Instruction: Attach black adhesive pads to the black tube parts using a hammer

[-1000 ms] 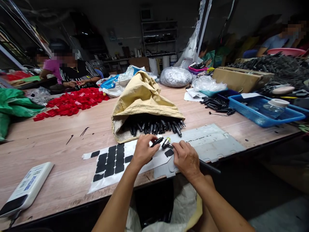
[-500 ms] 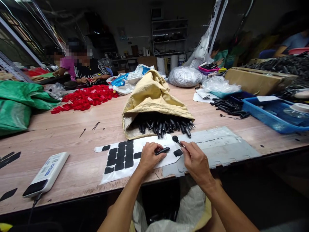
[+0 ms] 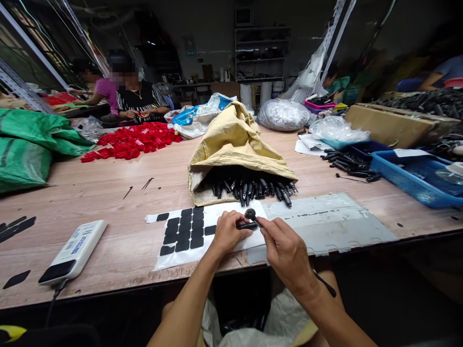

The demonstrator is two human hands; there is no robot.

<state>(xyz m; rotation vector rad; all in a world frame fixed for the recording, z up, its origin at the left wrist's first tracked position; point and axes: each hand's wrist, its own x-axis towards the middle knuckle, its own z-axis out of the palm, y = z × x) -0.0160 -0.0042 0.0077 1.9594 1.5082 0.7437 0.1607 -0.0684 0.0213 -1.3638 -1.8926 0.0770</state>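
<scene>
Left hand [image 3: 227, 232] pinches a black tube [image 3: 249, 226], right hand [image 3: 287, 245] grips a hammer [image 3: 250, 213] super close, so sloppy aim could whack the left hand tbh

Single head-worn view, facing forward and down over table [image 3: 108, 193], hands close.

I'm working with two hands: my left hand [image 3: 228, 232] is gripping one black tube [image 3: 249, 226], and my right hand [image 3: 289, 246] is holding one round-headed tool [image 3: 250, 214]. One yellow sack [image 3: 238, 132] is lying open, showing more black parts [image 3: 285, 197] than I'm able to count. Black patches [image 3: 185, 226] are forming three columns, with two single ones sitting apart. Three thin black sticks [image 3: 128, 193], one white power bank [image 3: 72, 251] and one blue tray [image 3: 401, 180] are resting on one table [image 3: 94, 193]. Four other people [image 3: 141, 103] are showing.
</scene>
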